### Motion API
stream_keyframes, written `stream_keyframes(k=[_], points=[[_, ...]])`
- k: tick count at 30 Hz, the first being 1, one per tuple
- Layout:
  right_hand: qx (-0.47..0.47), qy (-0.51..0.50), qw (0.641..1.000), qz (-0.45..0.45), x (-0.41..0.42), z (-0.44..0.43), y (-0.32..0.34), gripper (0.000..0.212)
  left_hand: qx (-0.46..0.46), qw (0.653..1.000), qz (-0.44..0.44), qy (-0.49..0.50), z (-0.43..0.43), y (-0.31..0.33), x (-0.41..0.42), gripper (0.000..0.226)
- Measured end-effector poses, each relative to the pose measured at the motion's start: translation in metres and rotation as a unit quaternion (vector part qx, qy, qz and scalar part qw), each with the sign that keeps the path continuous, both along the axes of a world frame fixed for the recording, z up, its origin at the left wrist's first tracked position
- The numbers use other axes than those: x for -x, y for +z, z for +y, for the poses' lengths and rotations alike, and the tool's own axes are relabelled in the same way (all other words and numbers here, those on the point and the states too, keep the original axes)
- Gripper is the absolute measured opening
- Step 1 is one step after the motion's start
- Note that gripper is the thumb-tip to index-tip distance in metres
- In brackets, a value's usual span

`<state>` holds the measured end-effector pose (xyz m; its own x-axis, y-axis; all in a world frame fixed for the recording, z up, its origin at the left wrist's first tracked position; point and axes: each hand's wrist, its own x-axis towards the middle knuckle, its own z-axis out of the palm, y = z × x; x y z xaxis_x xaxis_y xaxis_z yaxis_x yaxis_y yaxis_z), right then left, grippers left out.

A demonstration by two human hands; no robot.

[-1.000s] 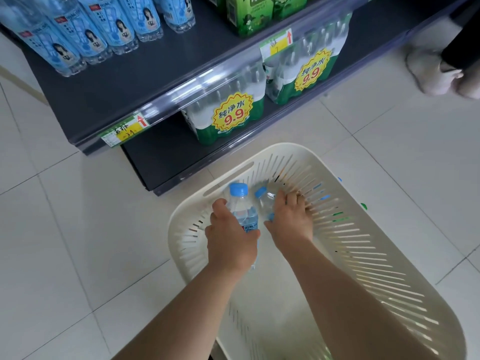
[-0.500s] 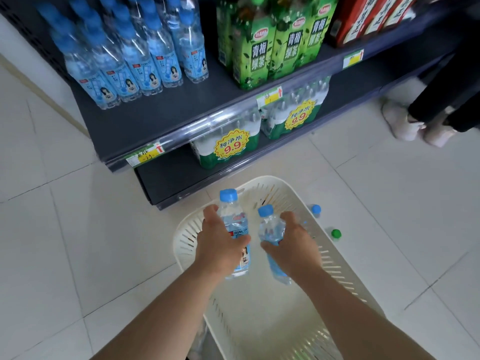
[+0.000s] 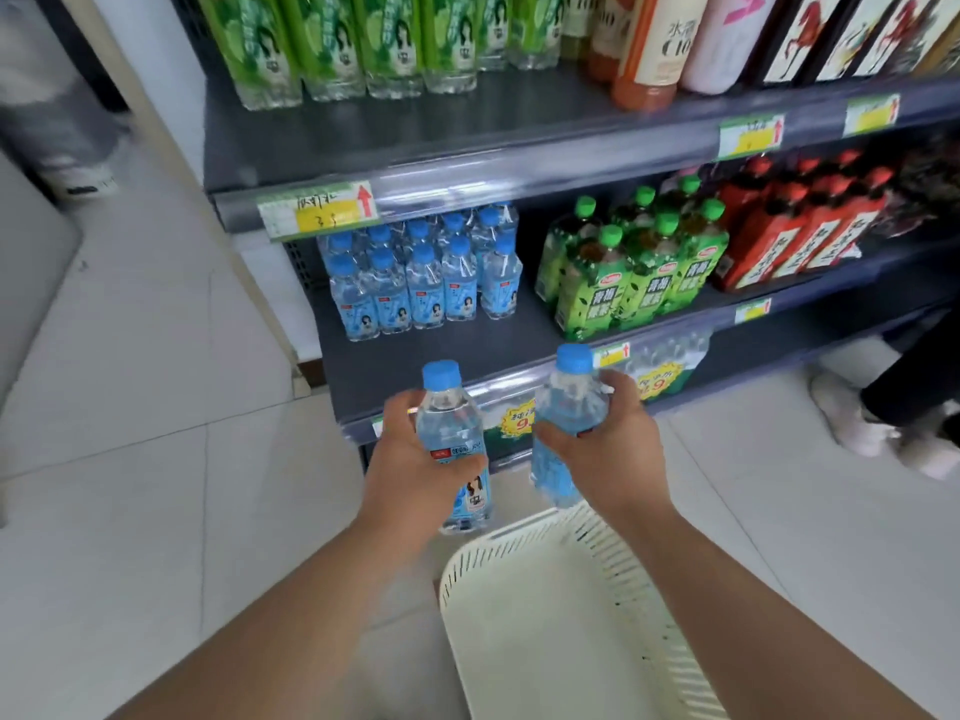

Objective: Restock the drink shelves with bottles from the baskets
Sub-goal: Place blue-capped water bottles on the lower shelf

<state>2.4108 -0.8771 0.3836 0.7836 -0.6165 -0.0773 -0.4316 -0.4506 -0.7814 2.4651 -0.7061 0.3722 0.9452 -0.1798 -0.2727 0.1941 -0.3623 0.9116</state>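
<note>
Inspection note, drinks bay, sides given as the person's own.

- Left hand (image 3: 415, 459) is wrapping fingers and thumb round the left bottle (image 3: 448, 420): clear ribbed plastic, blue screw cap, held upright. The label is showing "ORIGIN", with the rest under the thumb, plus a small portrait print.
- Right hand (image 3: 615, 444) is clasping the right bottle (image 3: 569, 405), same type, leaning slightly. Its label is facing away, so no text is legible.
- Both bottles are hanging in the air just above the far rim of the basket (image 3: 519, 542) (cream plastic, slotted walls) and just before the front edge of the middle shelf (image 3: 431, 358) (dark grey metal).
- Shelf stock: blue-cap water rows (image 3: 421, 283) are standing at the back left, with a bare strip of shelf in front of them. Green tea bottles (image 3: 641, 275) marked "青梅绿茶" are standing beside them, then red cartons (image 3: 795, 228), print too blurred to read.
- Price tag (image 3: 318, 214) has a yellow panel and a red up-arrow; the handwriting is prob. "3.5".
- Yellow burst sticker (image 3: 519, 419) below is showing "9".
- Floor is glossy white tile. Another person's pale shoes (image 3: 857, 423) are standing at right, well apart from the basket.
</note>
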Motion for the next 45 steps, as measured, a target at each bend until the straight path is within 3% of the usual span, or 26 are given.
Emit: stream_keyframes(k=[4, 17, 27, 37, 45], points=[[-0.034, 0.010, 0.999, -0.040, -0.049, 0.018, -0.004, 0.050, -0.016, 0.999, -0.015, 0.025, 0.026, -0.015, -0.046, 0.064], [-0.095, 0.003, 0.995, -0.027, -0.172, 0.054, -0.066, 0.054, -0.074, 0.989, -0.070, 0.111, 0.054, -0.083, -0.197, 0.069], [-0.131, -0.019, 0.990, -0.038, -0.218, 0.051, -0.105, 0.053, -0.118, 0.987, -0.093, 0.049, 0.036, -0.126, -0.261, 0.071], [-0.132, -0.021, 0.991, -0.029, -0.259, 0.064, -0.116, 0.070, -0.131, 0.984, -0.121, -0.014, 0.051, -0.123, -0.269, 0.068], [-0.092, 0.004, 0.995, -0.023, -0.283, 0.082, -0.130, 0.064, -0.148, 0.981, -0.117, -0.052, 0.059, -0.123, -0.273, 0.065]])
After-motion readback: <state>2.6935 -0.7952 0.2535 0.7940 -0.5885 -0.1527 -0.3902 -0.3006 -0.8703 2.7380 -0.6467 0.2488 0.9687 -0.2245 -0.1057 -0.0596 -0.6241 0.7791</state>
